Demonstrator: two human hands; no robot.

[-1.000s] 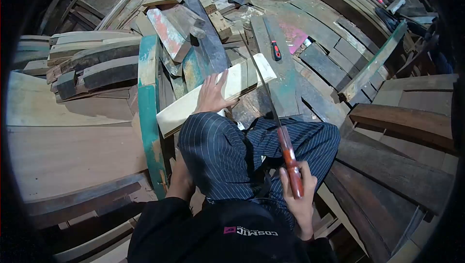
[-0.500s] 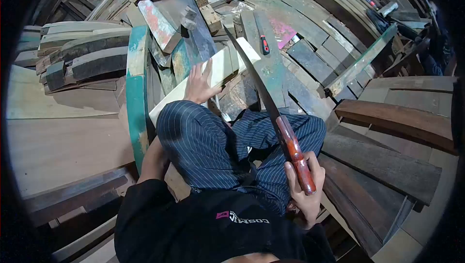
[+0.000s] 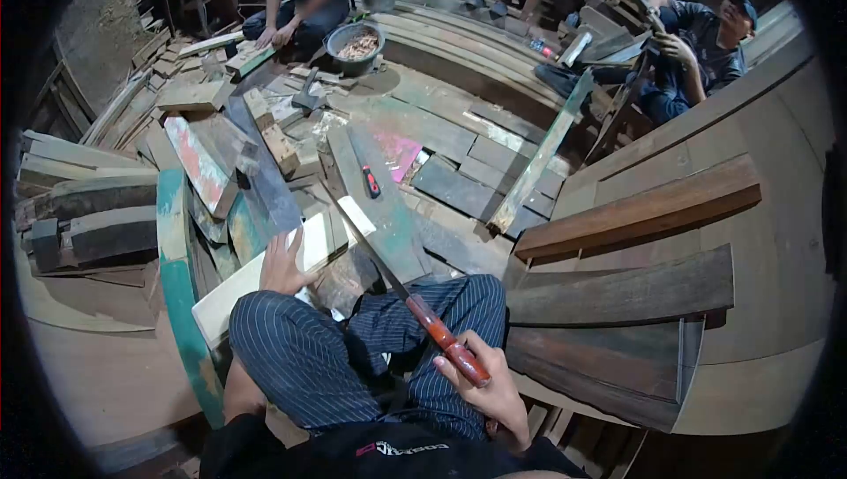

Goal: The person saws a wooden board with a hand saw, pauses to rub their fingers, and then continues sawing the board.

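My right hand (image 3: 490, 384) is wrapped round the red-brown wooden handle of a machete (image 3: 445, 342). Its long, narrow blade points forward and left, and overlaps the near end of a pale plank (image 3: 231, 304) at its far right in this view. On that plank, beside my raised left knee, my left hand (image 3: 284, 265) lies with its fingers spread. The plank slants across a wood block under its far end. Just past the blade tip, a red-and-black-handled tool (image 3: 371, 183) lies on a green-stained board (image 3: 393, 223).
A teal-painted beam (image 3: 179, 303) runs along my left side, near stacked dark planks (image 3: 110, 219). Brown timbers (image 3: 644, 205) lie on my right. Ahead are a hammer (image 3: 306, 95) and a basin of wood chips (image 3: 355, 48). One person (image 3: 304, 3) sits ahead, another (image 3: 697, 51) far right.
The view has tilted up and swung right, bringing two seated people and the basin into sight. My left hand stays on the plank, and the machete stays in my right hand.
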